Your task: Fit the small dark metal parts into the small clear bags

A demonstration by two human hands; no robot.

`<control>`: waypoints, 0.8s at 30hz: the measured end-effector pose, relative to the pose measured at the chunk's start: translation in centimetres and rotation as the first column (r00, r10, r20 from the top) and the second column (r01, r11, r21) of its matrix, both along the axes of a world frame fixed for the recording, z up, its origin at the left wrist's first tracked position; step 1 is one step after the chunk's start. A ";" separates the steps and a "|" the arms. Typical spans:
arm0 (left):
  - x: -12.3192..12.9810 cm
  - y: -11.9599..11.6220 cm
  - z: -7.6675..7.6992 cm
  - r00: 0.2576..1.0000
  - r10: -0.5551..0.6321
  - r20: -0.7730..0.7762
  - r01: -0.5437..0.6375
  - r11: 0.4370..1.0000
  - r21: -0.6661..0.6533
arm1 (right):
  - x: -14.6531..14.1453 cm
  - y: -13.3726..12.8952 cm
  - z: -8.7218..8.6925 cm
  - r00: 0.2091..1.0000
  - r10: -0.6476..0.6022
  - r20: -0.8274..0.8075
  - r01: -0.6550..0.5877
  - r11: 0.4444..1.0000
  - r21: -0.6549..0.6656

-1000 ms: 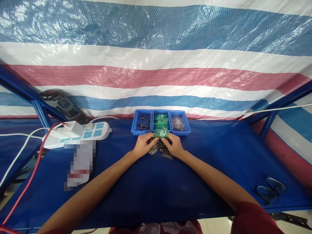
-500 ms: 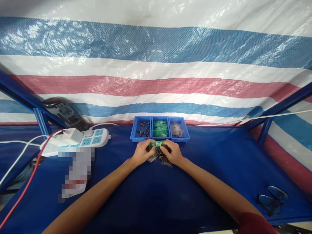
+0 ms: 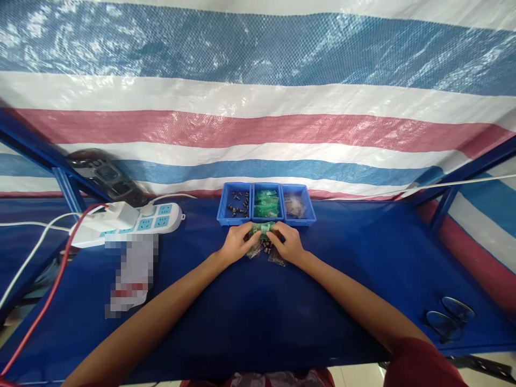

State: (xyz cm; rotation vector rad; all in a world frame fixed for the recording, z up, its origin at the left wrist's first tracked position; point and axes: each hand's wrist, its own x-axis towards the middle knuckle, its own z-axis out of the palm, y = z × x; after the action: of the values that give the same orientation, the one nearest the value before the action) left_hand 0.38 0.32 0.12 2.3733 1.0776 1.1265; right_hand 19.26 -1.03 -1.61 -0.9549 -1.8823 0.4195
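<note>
Between both hands is a small green plastic packet, pinched at its two ends just in front of the bins. My left hand is closed on the packet's left end, thumb toward me. My right hand grips its right end the same way. Below the packet lie several small dark screw-like pieces on the table. Clear plastic bags sit beside them, partly hidden under my hands. What is inside the green packet is too small to make out.
Behind my hands stand three joined blue bins: dark screws in the left bin, green packets in the middle, clear bags in the right. A power strip with cables and a blurred item lie left; glasses lie right.
The camera view has tipped down slightly, so everything sits a little higher in the picture. Both hands keep hold of the green packet with almost no movement.
</note>
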 end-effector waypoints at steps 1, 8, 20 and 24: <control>0.0 0.0 0.1 1.000 0.009 0.009 -0.009 1.000 0.010 | 0.0 0.0 0.0 1.000 -0.008 0.000 0.008 1.000 0.000; 0.1 -0.1 0.2 1.000 0.003 0.003 -0.003 0.999 -0.048 | -0.1 0.1 0.1 0.999 -0.028 -0.028 0.028 1.000 -0.002; 0.1 -0.1 0.6 0.999 -0.041 0.005 0.041 0.987 -0.156 | 0.0 0.0 0.3 1.000 0.007 -0.019 -0.007 1.000 -0.010; 0.1 -0.1 0.5 1.000 -0.010 -0.023 0.008 0.993 -0.117 | 0.0 0.0 0.2 1.000 0.016 -0.007 -0.016 1.000 0.006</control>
State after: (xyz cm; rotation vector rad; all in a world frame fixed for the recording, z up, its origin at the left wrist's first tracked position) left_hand 0.45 0.25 0.61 2.3040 1.1080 1.0061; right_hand 19.21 -0.99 -1.41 -0.9338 -1.8850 0.4261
